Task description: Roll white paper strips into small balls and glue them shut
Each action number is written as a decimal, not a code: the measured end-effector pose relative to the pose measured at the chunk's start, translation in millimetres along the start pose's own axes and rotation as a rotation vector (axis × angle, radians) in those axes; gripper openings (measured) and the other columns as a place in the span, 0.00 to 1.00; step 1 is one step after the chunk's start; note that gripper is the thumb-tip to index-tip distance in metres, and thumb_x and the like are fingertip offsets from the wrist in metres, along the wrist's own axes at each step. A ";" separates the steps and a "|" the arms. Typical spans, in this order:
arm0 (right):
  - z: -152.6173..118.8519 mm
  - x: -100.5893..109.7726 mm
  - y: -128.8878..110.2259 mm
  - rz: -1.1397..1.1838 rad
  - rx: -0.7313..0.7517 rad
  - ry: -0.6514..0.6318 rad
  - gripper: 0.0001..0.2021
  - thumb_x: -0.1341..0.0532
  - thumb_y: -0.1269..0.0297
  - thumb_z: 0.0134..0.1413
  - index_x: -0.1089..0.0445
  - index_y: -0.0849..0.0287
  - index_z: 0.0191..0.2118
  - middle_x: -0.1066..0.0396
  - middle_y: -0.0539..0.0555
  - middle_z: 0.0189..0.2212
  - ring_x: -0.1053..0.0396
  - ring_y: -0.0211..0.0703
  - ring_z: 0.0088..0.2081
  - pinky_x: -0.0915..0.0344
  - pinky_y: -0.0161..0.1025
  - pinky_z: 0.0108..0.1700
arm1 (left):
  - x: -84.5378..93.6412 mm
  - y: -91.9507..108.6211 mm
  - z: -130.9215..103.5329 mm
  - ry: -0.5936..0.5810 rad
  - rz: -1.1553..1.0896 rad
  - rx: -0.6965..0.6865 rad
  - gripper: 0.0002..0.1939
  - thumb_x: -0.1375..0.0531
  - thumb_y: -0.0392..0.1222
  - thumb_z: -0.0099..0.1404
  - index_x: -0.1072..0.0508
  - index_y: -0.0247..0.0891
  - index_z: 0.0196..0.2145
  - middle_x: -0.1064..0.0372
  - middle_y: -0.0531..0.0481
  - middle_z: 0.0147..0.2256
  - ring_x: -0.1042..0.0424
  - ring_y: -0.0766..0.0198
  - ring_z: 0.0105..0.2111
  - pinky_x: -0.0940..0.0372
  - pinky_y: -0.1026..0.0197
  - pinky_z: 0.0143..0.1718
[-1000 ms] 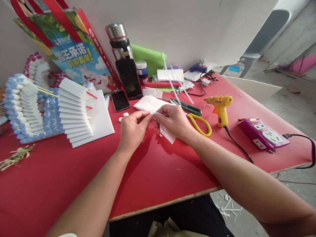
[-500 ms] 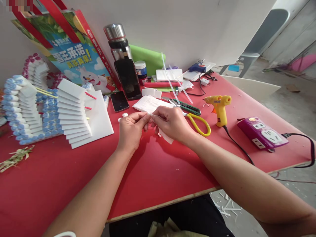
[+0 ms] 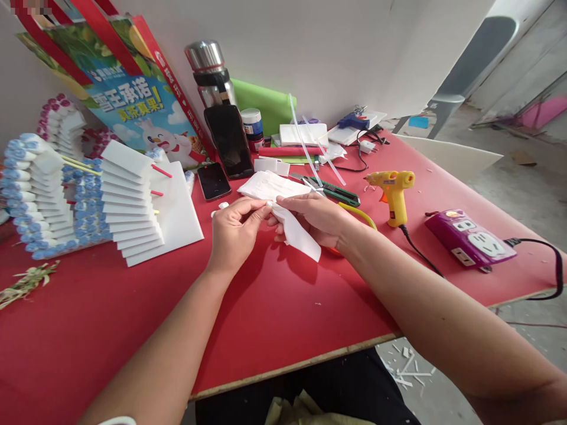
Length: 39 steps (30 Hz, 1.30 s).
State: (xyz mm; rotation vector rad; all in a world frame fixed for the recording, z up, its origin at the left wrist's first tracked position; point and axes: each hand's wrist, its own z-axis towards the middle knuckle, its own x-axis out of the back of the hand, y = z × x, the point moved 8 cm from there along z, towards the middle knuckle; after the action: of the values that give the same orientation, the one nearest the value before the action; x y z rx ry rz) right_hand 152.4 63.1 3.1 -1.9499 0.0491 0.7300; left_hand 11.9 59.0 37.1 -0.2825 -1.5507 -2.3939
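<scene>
Since the earlier frame, the right hand [image 3: 316, 218] has turned and its fingers are straighter, so more of the white strip [image 3: 302, 236] comes out from under it, and the yellow loop handle [image 3: 361, 213] is now more covered. The fingers of the left hand [image 3: 234, 233] are closed in a pinch on the upper end of this strip. The strip passes from there beside the right fingers, and its wide lower end hangs above the red surface [image 3: 266, 330]; I cannot tell if the right fingers press it or only touch it.

Just behind the hands lies a white folded pile [image 3: 271, 184], and near the left fingers are small white pieces [image 3: 220, 208]. The green cutter [image 3: 340, 193] is behind the right hand.

Farther back there are several containers. A jar [image 3: 251, 122] with white lid and blue label has its lid on, so its content is hidden. The steel flask [image 3: 206, 56] stands upright and capped, with a black phone [image 3: 229, 139] leaning before it. The printed bag [image 3: 128, 97] with red handles stands at the left; what is inside cannot be seen well. To the right, the yellow glue gun [image 3: 394, 195] stands near the purple socket box [image 3: 470, 239]
</scene>
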 end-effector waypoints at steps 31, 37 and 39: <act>-17.9 -4.0 -36.3 -0.804 0.575 0.346 0.07 0.38 0.64 0.51 0.27 0.61 0.28 0.26 0.53 0.27 0.33 0.39 0.29 0.40 0.35 0.29 | -1.7 17.9 -5.7 0.048 0.081 -0.058 0.09 0.35 0.46 0.65 0.17 0.40 0.36 0.27 0.50 0.27 0.28 0.63 0.30 0.33 0.61 0.35; -20.1 -3.2 -39.5 -0.743 0.568 0.345 0.06 0.37 0.66 0.50 0.27 0.62 0.27 0.26 0.52 0.25 0.33 0.38 0.28 0.39 0.34 0.28 | -4.6 31.8 -9.8 0.060 0.241 -0.269 0.10 0.38 0.43 0.68 0.17 0.39 0.41 0.21 0.47 0.33 0.26 0.62 0.31 0.33 0.61 0.38; -21.1 -3.4 -40.1 -0.700 0.562 0.332 0.05 0.37 0.66 0.50 0.28 0.62 0.27 0.26 0.52 0.25 0.33 0.37 0.26 0.39 0.34 0.28 | -6.7 35.0 -12.0 0.057 0.295 -0.324 0.11 0.39 0.41 0.69 0.18 0.40 0.45 0.21 0.46 0.36 0.25 0.62 0.33 0.33 0.61 0.40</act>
State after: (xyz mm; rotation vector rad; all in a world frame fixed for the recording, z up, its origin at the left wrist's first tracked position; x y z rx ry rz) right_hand 173.1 64.3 43.5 -1.3818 -0.1995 -0.0788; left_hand 29.6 35.3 60.3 -0.4677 -1.0097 -2.3796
